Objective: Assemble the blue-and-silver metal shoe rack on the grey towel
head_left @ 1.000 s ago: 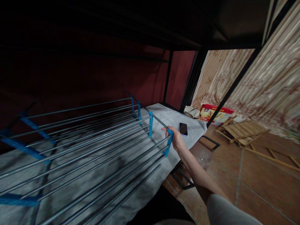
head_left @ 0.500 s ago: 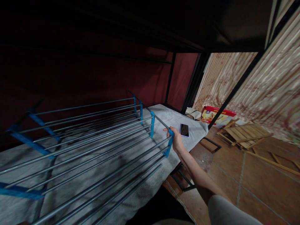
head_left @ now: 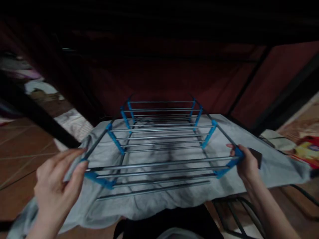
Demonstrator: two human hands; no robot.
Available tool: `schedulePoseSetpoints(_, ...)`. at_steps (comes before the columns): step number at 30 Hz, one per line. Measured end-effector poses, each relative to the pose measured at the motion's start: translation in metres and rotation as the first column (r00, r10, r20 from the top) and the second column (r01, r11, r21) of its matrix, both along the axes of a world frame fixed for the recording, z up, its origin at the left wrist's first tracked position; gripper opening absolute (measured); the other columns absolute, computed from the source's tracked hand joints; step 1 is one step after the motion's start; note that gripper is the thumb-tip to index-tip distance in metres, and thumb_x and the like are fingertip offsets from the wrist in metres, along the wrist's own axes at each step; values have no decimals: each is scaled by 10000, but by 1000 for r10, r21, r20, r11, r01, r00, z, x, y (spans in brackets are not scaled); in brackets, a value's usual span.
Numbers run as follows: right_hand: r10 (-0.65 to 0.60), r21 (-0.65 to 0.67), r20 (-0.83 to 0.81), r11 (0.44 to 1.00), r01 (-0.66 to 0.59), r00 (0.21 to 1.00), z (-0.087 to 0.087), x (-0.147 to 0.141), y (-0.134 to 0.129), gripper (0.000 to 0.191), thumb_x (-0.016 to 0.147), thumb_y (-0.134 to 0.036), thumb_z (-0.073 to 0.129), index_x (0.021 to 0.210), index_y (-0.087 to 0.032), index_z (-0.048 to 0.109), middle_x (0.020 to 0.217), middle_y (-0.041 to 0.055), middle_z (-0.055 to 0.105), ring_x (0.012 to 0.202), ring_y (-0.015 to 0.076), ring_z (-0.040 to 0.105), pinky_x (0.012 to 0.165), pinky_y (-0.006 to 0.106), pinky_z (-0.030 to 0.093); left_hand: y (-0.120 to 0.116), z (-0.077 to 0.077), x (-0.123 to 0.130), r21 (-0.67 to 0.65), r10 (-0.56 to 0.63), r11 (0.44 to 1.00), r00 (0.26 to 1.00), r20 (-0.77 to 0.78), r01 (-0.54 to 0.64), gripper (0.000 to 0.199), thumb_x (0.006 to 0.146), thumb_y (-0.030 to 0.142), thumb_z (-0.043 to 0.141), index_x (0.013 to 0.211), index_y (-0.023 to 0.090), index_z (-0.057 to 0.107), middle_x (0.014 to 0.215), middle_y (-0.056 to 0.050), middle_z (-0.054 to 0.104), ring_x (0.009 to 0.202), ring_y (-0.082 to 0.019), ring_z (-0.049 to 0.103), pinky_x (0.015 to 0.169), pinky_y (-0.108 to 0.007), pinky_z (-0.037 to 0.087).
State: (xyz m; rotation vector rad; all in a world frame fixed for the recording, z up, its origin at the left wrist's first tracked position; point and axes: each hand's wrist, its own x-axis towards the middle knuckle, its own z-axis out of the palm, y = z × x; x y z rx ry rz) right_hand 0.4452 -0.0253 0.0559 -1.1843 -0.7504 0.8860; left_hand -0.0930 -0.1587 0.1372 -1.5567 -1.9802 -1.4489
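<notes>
A rack of grey metal tubes (head_left: 159, 164) with blue plastic connectors (head_left: 208, 134) stands on a grey cloth (head_left: 142, 207). My left hand (head_left: 58, 181) grips its near left corner, thumb and fingers at the tube end and blue connector. At the near right corner my right hand (head_left: 245, 161) is closed around the blue connector. One loose-looking tube (head_left: 152, 191) lies on the cloth at the rack's near side. Part of a dark phone (head_left: 256, 157) shows behind my right hand.
Dark frame posts (head_left: 37, 113) rise at both sides, with a dark panel overhead. A black metal stool (head_left: 236, 212) stands below the cloth's right edge. A red and yellow box (head_left: 309, 151) is at far right.
The view has swung left, and the rack now sits centred. My left hand has come into view on the near left corner. My right hand still holds the right corner.
</notes>
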Motion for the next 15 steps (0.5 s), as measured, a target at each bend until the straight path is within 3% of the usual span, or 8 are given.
schedulePoseSetpoints(2, 32, -67, -30, 997, -34, 999, 1, 6, 3, 199, 727, -416, 658, 687, -240, 742, 746, 132, 648, 568, 167, 491, 548, 413, 375, -1, 4, -24, 70, 112, 988, 950, 292, -138, 342, 895, 520, 548, 1070, 268, 699, 1206, -19, 695, 1206, -263, 582, 1103, -422, 405)
schedulePoseSetpoints(3, 63, -110, -45, 992, -68, 997, 3, 9, 3, 212, 726, -415, 643, 713, -243, 767, 736, 146, 621, 585, 180, 500, 581, 446, 374, 0, 6, -33, 25, 87, 993, 852, 516, -116, 352, 915, 516, 522, 1052, 235, 685, 1125, -23, 716, 1149, -252, 605, 1035, -399, 462)
schedulePoseSetpoints(5, 124, -215, -62, 967, -134, 990, 9, 15, 4, 252, 706, -412, 612, 767, -251, 797, 721, 157, 576, 609, 204, 512, 644, 506, 358, 6, 7, -46, -103, 26, 987, 517, 856, 120, 378, 937, 508, 492, 1011, 181, 666, 964, -39, 739, 1022, -240, 643, 906, -362, 523)
schedulePoseSetpoints(6, 144, -265, -65, 952, -156, 987, 12, 17, 5, 271, 678, -404, 602, 786, -255, 801, 721, 158, 565, 615, 211, 516, 671, 529, 348, 9, 6, -48, -126, 25, 958, 363, 932, 258, 398, 945, 506, 480, 1009, 157, 662, 908, -55, 741, 965, -238, 656, 860, -352, 536)
schedulePoseSetpoints(7, 155, -312, -66, 935, -168, 986, 15, 19, 5, 289, 640, -389, 599, 800, -258, 801, 726, 157, 562, 615, 214, 518, 694, 548, 341, 13, 5, -49, -135, 33, 920, 270, 962, 367, 432, 955, 511, 462, 1027, 134, 661, 881, -78, 742, 923, -239, 665, 830, -346, 544)
schedulePoseSetpoints(8, 158, -355, -66, 919, -171, 985, 18, 20, 6, 311, 595, -372, 600, 809, -262, 797, 732, 157, 564, 615, 216, 521, 715, 562, 337, 16, 2, -48, -134, 32, 891, 234, 972, 433, 473, 961, 525, 447, 1055, 113, 661, 872, -101, 741, 885, -239, 673, 803, -342, 550)
schedulePoseSetpoints(11, 172, -465, -88, 864, -194, 981, 25, 26, 12, 395, 488, -345, 612, 836, -261, 782, 725, 156, 577, 597, 217, 535, 759, 589, 338, 26, -5, -46, -127, -5, 844, 243, 970, 522, 593, 928, 620, 455, 1103, 96, 669, 853, -143, 737, 785, -241, 682, 719, -335, 567)
schedulePoseSetpoints(15, 205, -552, -140, 796, -248, 969, 20, 35, 23, 402, 543, -447, 683, 877, -241, 767, 817, 228, 625, 628, 241, 610, 766, 608, 357, 34, -11, -50, -114, 8, 753, 164, 986, 648, 622, 873, 680, 506, 1024, 112, 711, 783, -138, 723, 692, -240, 669, 626, -332, 569)
